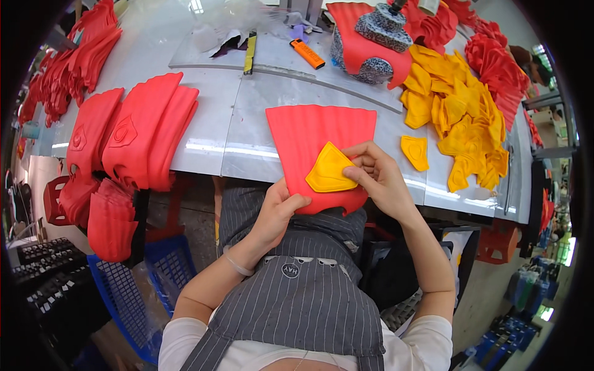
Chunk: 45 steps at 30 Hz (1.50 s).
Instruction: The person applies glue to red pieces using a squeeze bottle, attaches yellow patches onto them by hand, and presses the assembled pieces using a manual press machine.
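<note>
Right hand (378, 179): you pinch yellow badge (331, 167)
Left hand (277, 211): you clasp red panel (322, 128), lower left
Yellow badge: over red panel

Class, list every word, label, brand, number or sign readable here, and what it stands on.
Wording is left uncopied; only its place is given.
Apron: short lettering in a round badge, readable.
Orange handheld item: dark printing, too small to read surely.
Yellow-and-black strip: small marks, too blurred to read.
Yellow piece in the right hand: no readable text.

round badge (290, 270) on pinstriped apron (297, 312): short lettering (291, 271) | orange lighter (307, 54): dark print (306, 52)
</note>
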{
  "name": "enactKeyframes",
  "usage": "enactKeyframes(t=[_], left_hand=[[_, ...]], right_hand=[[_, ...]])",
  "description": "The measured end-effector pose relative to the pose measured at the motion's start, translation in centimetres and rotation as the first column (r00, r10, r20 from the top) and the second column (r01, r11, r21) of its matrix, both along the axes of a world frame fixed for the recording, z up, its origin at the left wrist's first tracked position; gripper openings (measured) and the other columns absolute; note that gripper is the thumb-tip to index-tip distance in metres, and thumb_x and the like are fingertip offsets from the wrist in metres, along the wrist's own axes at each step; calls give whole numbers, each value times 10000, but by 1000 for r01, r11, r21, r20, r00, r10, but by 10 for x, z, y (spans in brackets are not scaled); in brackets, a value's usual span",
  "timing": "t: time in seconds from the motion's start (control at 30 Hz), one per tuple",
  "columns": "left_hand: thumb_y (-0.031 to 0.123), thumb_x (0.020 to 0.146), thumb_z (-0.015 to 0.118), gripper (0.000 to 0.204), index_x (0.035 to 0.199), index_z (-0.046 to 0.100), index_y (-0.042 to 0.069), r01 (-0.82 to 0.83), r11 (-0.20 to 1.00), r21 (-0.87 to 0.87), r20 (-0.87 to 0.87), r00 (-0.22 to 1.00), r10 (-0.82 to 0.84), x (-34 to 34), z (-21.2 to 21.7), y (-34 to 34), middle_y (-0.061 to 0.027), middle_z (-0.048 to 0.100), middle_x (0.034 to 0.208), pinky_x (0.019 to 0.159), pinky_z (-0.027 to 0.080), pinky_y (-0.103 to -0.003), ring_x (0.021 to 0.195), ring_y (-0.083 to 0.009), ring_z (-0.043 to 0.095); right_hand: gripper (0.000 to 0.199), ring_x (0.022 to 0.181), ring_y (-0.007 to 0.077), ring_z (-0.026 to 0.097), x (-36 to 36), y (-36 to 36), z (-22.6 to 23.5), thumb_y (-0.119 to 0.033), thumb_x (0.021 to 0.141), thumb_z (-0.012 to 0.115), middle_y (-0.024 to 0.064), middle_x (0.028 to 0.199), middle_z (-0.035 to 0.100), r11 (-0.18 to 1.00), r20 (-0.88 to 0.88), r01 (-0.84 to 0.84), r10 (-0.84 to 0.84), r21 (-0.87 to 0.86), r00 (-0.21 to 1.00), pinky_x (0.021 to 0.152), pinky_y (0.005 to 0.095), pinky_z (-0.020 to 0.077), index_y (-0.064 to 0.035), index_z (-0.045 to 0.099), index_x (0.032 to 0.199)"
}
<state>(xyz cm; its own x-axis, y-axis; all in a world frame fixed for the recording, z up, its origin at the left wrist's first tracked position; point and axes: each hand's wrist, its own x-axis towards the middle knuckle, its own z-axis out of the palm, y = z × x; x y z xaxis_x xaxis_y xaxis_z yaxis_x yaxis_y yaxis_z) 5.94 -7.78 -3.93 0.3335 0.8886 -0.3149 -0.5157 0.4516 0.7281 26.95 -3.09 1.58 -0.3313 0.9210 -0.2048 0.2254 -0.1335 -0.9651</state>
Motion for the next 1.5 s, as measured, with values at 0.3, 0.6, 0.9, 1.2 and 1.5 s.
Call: enactKeyframes(t=[0.3,0.6,0.9,1.2,1.5], left_hand=[[44,892,556,388,1266,503,-46,-42,999,-28,100,994,44,2,-1,0,-101,607,1208,976,418,-288,1107,-137,568],[103,938,580,300,1201,569,-41,-123,992,-37,64,990,125,10,8,0,-103,641,1153,958,439,-291,1057,-134,594],[100,920,607,282,1168,585,-34,-91,974,208,-93,989,113,4,12,2,-105,646,1140,952,435,-290,1052,-141,599],[131,934,585,360,1251,515,-25,-12,998,60,124,992,4,0,2,6,-125,588,1248,1004,422,-339,1159,-198,561],[190,930,602,433,1297,477,-3,49,988,149,191,978,-77,-10,1,5,-131,552,1302,1034,408,-378,1214,-229,531]], right_hand=[[248,680,89,532,-10,-2,17,-56,861,662,26,760,540,927,472,-122,-64,353,879,622,224,426,-20,576,1091],[265,663,105,518,14,-22,21,-103,854,687,47,795,539,912,618,62,-324,406,717,591,259,428,-31,576,1083],[441,961,103,609,16,-36,16,-97,875,674,58,1116,630,992,-203,125,-125,-11,971,838,245,493,-4,494,1267],[540,1022,119,608,10,-40,18,-65,843,704,76,1182,612,989,-358,131,-147,-70,922,900,267,496,15,455,1315],[570,1028,116,607,7,-45,35,-61,819,729,73,1178,612,995,-317,73,-90,-64,944,894,265,500,21,456,1312]])
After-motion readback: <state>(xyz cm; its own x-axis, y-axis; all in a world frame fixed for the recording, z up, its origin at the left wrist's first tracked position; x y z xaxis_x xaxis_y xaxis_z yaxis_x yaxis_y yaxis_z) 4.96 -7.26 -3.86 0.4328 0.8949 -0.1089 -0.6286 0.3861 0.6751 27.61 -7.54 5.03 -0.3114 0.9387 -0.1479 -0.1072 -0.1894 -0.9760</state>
